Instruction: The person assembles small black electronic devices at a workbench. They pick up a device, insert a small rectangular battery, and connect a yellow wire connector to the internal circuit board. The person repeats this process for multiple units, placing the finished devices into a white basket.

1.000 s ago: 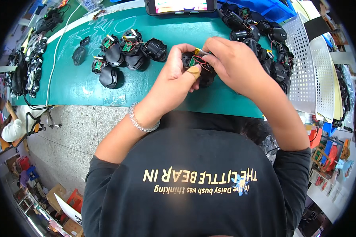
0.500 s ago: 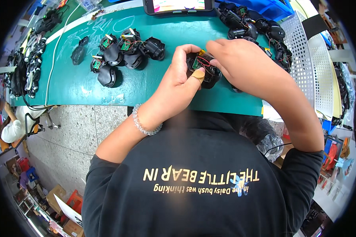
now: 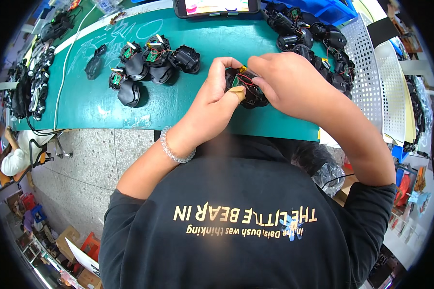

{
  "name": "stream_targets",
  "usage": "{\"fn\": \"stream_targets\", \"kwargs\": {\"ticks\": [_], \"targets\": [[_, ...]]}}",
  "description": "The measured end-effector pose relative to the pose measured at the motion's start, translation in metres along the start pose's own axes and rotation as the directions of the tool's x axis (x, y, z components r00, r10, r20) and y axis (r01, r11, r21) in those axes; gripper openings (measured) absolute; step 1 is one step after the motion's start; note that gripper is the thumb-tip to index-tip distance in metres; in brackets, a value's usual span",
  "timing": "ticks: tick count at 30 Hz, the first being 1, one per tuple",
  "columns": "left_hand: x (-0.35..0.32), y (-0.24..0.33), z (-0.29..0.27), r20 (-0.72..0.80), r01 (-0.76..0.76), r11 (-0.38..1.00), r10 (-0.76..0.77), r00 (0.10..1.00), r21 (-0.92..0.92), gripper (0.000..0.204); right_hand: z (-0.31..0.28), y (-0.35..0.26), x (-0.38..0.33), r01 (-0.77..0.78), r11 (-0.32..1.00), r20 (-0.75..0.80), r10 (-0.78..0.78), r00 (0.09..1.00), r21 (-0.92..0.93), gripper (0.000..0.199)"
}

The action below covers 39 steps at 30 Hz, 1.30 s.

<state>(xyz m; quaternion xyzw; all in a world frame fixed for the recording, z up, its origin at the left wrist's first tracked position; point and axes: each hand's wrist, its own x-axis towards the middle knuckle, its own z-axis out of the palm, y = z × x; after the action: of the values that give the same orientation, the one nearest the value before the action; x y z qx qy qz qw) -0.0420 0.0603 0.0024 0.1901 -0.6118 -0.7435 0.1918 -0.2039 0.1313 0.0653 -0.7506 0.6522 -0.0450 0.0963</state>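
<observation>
Here over the green worktop we have the right hand, fingers curled inward, though we can't tell whether they pinch anything, and the left hand grasping the black housing, which sits between the two hands. On its open face we spot a green circuit board, thin red wires and a yellow tab.
</observation>
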Motion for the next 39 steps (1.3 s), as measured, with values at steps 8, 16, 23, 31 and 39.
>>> {"fn": "stream_targets", "kwargs": {"ticks": [8,16,23,31,39], "targets": [[-0.005,-0.004,-0.002,0.024,0.026,0.996,-0.024,0.999,-0.085,0.035,0.011,-0.001,-0.005,0.02,0.998,-0.071,-0.016,0.997,0.067,0.013],[0.003,0.012,-0.005,-0.053,-0.065,0.981,0.057,0.997,-0.185,0.037,0.007,0.013,0.0,-0.134,0.902,-0.09,0.186,0.978,0.41,0.027],[-0.001,0.015,-0.005,-0.018,-0.146,0.982,0.145,0.989,-0.123,0.037,0.04,-0.003,0.002,0.07,0.402,-0.168,0.214,0.962,0.913,0.039],[-0.007,0.017,-0.005,-0.031,-0.264,0.964,0.263,0.964,-0.024,0.043,0.052,-0.014,0.006,0.183,0.236,-0.247,0.279,0.928,0.954,0.041],[-0.014,0.018,-0.01,0.07,-0.376,0.904,0.369,0.927,0.205,0.045,0.048,-0.023,-0.001,0.216,0.263,-0.287,0.269,0.919,0.94,0.039]]}}
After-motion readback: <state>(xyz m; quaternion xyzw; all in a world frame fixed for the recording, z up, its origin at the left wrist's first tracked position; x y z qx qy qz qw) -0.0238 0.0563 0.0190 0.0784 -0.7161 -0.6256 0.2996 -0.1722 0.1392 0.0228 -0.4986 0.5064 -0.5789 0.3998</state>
